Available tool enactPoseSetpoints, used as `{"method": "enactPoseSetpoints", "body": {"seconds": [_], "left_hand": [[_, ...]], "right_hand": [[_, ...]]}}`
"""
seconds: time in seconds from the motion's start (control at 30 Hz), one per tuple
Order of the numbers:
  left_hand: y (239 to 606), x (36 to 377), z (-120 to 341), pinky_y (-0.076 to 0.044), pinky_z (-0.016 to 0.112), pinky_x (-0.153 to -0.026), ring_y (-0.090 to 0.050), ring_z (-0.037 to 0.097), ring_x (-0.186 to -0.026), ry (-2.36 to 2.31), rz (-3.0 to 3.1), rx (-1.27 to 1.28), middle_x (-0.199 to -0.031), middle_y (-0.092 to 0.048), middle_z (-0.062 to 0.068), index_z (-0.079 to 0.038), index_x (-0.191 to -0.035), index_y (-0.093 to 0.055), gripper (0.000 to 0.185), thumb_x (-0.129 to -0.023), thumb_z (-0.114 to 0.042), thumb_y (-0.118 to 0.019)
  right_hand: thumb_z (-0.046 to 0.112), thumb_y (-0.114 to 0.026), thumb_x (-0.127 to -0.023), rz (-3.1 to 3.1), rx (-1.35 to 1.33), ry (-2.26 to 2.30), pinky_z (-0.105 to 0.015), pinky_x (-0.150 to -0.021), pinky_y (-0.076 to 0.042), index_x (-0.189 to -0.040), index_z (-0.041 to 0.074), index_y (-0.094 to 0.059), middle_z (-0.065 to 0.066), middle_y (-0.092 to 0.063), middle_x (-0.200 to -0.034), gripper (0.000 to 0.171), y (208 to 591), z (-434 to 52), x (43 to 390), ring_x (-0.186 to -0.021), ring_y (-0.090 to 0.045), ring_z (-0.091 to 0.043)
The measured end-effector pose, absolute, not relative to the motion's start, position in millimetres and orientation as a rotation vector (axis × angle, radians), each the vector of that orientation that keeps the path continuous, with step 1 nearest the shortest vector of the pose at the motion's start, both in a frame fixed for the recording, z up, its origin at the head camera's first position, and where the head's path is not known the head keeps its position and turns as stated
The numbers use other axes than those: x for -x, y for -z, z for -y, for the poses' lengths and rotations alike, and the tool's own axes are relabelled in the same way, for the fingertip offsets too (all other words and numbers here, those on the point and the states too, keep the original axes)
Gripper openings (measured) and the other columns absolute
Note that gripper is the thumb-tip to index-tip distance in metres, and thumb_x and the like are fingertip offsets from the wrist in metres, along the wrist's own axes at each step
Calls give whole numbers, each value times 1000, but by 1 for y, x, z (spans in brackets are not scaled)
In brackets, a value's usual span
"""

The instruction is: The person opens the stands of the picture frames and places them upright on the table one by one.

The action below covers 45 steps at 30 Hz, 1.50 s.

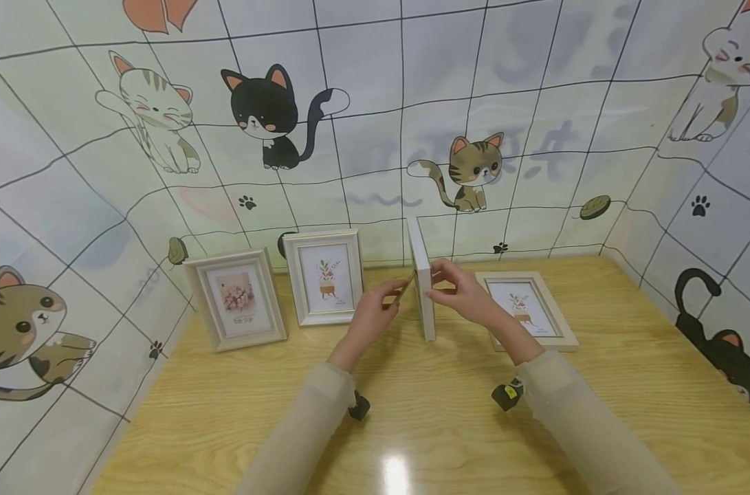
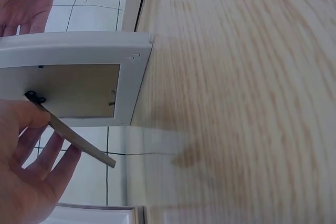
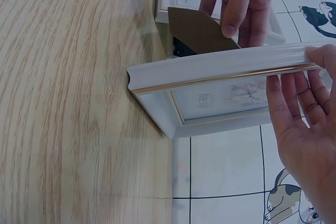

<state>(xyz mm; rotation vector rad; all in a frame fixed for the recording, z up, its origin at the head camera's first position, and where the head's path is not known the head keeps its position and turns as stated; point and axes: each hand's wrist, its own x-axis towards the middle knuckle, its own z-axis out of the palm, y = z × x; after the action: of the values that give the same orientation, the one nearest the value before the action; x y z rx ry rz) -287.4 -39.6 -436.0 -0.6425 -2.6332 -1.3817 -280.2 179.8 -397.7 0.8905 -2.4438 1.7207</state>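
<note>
A white picture frame stands on its edge on the wooden table, seen edge-on in the head view. My left hand pinches the brown cardboard stand hinged to the frame's back and holds it swung out. The left wrist view shows that stand between my thumb and fingers, angled away from the frame's back. My right hand grips the frame from the other side. In the right wrist view its fingers lie over the front and top edge of the frame.
Two more white frames stand leaning against the cat-patterned wall at the back left. Another frame lies flat on the table just right of my right hand. Cat-patterned walls close the table in at back and sides.
</note>
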Motion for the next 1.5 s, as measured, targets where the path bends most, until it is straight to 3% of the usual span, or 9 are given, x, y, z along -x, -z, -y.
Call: {"method": "enactPoseSetpoints", "body": {"seconds": [0.9, 1.3, 1.5], "left_hand": [[432, 288, 39, -59, 35, -94, -65, 27, -118, 1020, 2681, 634, -134, -65, 10, -13, -136, -60, 42, -96, -1, -58], [433, 283, 36, -59, 38, -95, -65, 28, -119, 1070, 2656, 633, -137, -63, 10, -12, -136, -59, 43, -95, 0, -61], [432, 281, 35, -59, 37, -96, -64, 28, -120, 1106, 2647, 647, -137, -62, 9, -13, -137, -59, 43, -95, -4, -62]], "right_hand": [[4, -63, -96, 2449, -894, -1705, -24, -88, -58, -126, 0, -53, -18, -58, -118, 32, 397, -179, 281, -108, -60, -19], [4, -64, -95, 2447, -885, -1729, -25, -88, -58, -126, 0, -53, -19, -58, -119, 33, 397, -179, 280, -110, -59, -26], [3, -64, -95, 2441, -873, -1733, -22, -87, -58, -125, 0, -53, -18, -58, -118, 32, 398, -180, 280, -108, -59, -22]]}}
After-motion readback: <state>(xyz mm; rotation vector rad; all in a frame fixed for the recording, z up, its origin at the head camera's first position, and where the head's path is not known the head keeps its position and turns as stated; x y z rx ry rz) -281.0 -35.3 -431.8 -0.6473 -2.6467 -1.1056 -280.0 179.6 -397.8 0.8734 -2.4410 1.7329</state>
